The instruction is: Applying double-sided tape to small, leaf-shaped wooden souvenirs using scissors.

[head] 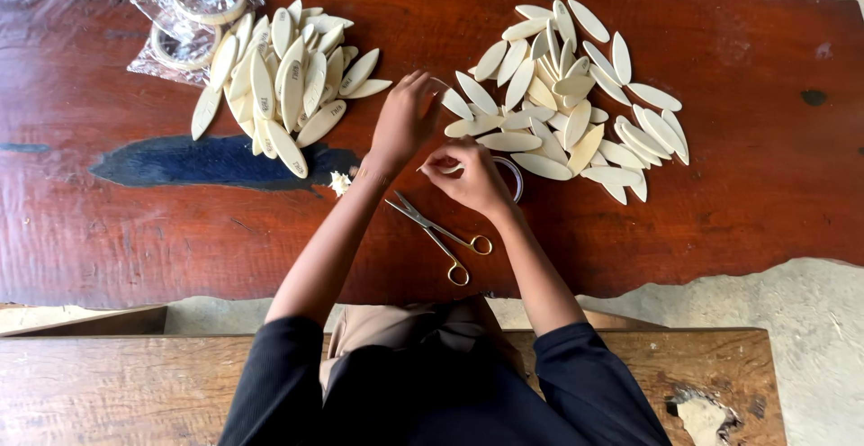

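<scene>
Scissors (441, 234) lie near hands (441, 153) half hiding a tape roll (513, 176).

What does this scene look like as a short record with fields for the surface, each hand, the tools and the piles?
surface: reddish-brown wooden table with a dark blue patch
left hand: left hand raised beside the right pile, fingers bent
right hand: right hand pinching something small, too small to tell
tool: scissors with gold handles, lying closed below the hands
left pile: pale oval wooden pieces
right pile: larger spread of oval pieces
top left: clear bag of tape rolls
by right hand: clear tape roll, partly hidden
</scene>
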